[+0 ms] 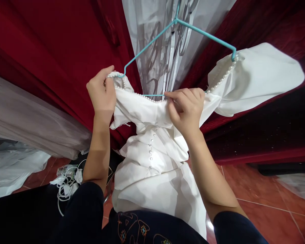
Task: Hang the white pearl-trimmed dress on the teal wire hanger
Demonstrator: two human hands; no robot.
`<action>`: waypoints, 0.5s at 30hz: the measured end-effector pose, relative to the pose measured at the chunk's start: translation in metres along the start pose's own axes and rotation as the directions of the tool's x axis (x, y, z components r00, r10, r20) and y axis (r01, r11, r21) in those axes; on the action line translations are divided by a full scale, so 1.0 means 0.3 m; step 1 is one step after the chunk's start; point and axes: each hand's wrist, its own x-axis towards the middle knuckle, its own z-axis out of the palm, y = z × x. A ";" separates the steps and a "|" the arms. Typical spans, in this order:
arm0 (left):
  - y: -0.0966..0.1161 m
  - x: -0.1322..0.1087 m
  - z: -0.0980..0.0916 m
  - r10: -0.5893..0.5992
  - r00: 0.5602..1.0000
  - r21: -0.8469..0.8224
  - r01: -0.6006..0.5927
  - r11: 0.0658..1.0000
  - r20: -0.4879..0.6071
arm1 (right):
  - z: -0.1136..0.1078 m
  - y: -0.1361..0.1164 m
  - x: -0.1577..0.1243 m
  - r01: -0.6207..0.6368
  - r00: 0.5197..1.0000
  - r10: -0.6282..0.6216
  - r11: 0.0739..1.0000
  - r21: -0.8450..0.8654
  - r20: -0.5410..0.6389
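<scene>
A white dress (pixel 155 162) with a beaded neckline and a row of small buttons down its front hangs on a turquoise hanger (pixel 204 33). My left hand (pixel 101 91) is closed on the dress's beaded edge beside the hanger's left end. Fingers bent, my right hand (pixel 186 106) grips the neckline near its middle, just over the hanger's lower bar. At the right, the puffed sleeve (pixel 266 74) spreads out from the hanger's other end. The lower part of the dress drapes toward my body.
Red curtains (pixel 66 40) hang on both sides, with white hangers (pixel 171 51) and pale fabric between them. White cables (pixel 66 186) lie on a black surface at lower left. Reddish floor tiles (pixel 264 189) show at right, and white fabric (pixel 15 169) trails at far left.
</scene>
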 end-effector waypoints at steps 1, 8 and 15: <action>0.003 0.007 -0.014 -0.024 0.999 0.001 0.024 1.000 -0.037 | -0.008 0.001 0.002 -0.008 1.000 0.008 1.000 0.006 0.022; -0.034 -0.053 -0.108 -0.277 0.957 -0.077 0.271 0.960 -0.091 | 0.000 0.004 0.006 -0.015 0.999 0.014 0.999 0.028 0.034; -0.071 -0.167 -0.179 -0.435 0.896 0.040 0.433 0.900 0.088 | 0.011 -0.036 0.008 -0.019 1.000 0.019 0.987 0.160 0.002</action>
